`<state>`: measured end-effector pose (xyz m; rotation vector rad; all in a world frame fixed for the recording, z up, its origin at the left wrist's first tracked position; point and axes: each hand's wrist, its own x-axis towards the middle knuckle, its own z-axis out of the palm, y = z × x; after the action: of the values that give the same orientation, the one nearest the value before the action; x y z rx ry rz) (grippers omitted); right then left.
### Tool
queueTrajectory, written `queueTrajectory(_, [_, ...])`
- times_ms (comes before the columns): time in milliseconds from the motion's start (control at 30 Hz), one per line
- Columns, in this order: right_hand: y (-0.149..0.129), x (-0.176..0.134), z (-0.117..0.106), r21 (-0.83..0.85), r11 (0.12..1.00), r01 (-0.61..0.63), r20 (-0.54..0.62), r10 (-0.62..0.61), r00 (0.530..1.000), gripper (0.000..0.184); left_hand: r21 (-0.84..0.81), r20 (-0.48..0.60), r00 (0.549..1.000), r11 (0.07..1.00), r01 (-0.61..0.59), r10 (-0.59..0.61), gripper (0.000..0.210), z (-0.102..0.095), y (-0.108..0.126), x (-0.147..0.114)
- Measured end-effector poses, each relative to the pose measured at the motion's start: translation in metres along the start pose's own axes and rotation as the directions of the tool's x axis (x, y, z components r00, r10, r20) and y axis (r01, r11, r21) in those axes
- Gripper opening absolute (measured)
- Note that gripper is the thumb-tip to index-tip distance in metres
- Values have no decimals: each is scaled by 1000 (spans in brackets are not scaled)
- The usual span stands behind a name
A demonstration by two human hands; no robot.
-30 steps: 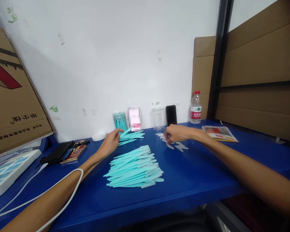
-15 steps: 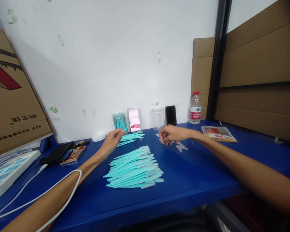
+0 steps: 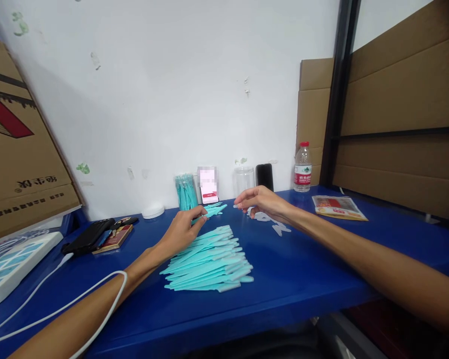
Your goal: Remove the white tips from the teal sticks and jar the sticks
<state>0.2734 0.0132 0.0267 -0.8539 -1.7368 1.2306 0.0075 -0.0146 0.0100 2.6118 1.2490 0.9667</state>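
Note:
My left hand [image 3: 183, 228] has thumb and forefinger pinched on a slim turquoise stick [image 3: 215, 211], which overlaps the loose sticks behind it, so its outline is hard to make out. In front of that hand lies a pile of turquoise sticks [image 3: 209, 262], their right ends covered by whitish translucent sleeves. My right hand [image 3: 264, 202] pinches a small translucent sleeve [image 3: 236, 206] at its fingertips. Beneath and beside it are several loose translucent sleeves [image 3: 281, 228] on the blue table [image 3: 303, 269].
Against the wall stand a clear jar of turquoise sticks [image 3: 186, 192], a lit phone [image 3: 208, 185], a clear jar [image 3: 244, 180], a dark phone [image 3: 264, 177] and a water bottle [image 3: 303, 168]. A white lid [image 3: 153, 213] and power strip [image 3: 18, 269] are leftward; a packet [image 3: 339, 207] lies right.
My left hand has lowered and shifted right, tipping the stick down from its raised angle. My right hand has lifted off the loose sleeves and moved left with one at its fingertips.

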Motion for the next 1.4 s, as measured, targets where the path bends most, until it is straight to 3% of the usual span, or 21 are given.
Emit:
queueTrajectory(433, [3,-4,24,40,999,-11,-12,12,1000,23,-9,52,999,1000,-7,7,23,1,9,-2])
queueTrajectory(1200, [3,-6,25,24,1000,-9,22,8,1000,23,37,74,997,999,-35,32,23,2,11,-3])
queueTrajectory(1400, [9,-6,31,88,996,-30,56,25,998,22,76,97,994,996,-51,44,22,5,18,-5])
